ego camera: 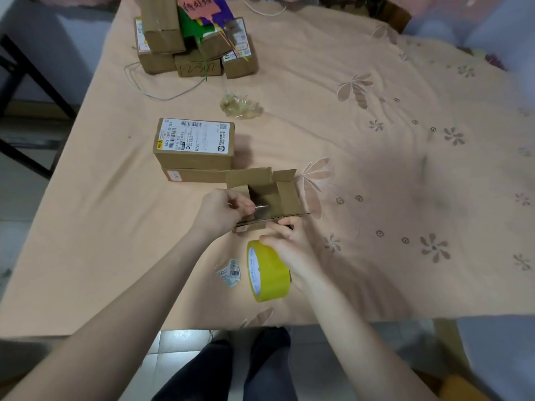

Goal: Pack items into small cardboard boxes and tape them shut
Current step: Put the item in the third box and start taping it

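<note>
an open cardboard box (269, 195) stands on the table (376, 169), flaps up. a small metallic item (260, 208) is pinched in the left hand (223, 212) over it; the near flap is gripped by the right hand (289, 241), just beside the yellow tape roll (267, 273).

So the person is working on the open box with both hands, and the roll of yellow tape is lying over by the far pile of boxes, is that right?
Not quite. The head view shows the tape standing on edge at the near side of the table, right under the right hand, not by the far pile of boxes. The rest holds: both the left hand and the right hand are on the open box.
</note>
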`<act>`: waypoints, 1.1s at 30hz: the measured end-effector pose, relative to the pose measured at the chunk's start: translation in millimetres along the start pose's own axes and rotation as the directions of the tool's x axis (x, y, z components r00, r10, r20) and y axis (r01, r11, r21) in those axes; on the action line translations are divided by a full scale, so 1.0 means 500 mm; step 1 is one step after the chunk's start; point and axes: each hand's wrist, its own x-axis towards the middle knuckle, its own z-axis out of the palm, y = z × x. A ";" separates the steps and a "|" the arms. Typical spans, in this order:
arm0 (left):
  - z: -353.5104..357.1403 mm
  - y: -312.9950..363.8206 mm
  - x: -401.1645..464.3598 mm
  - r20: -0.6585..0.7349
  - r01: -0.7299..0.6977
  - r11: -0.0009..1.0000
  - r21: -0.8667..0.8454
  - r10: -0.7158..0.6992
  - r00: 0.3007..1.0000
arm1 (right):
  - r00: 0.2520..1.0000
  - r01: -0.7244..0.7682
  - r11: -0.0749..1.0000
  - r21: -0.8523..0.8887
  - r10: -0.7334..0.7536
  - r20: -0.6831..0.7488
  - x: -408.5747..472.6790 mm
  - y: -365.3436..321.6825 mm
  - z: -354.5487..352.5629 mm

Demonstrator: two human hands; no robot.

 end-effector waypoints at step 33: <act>0.015 -0.041 0.021 0.000 -0.127 0.950 0.286 0.133 0.991 | 0.994 -0.097 0.990 0.100 0.090 0.068 0.009 0.018 0.008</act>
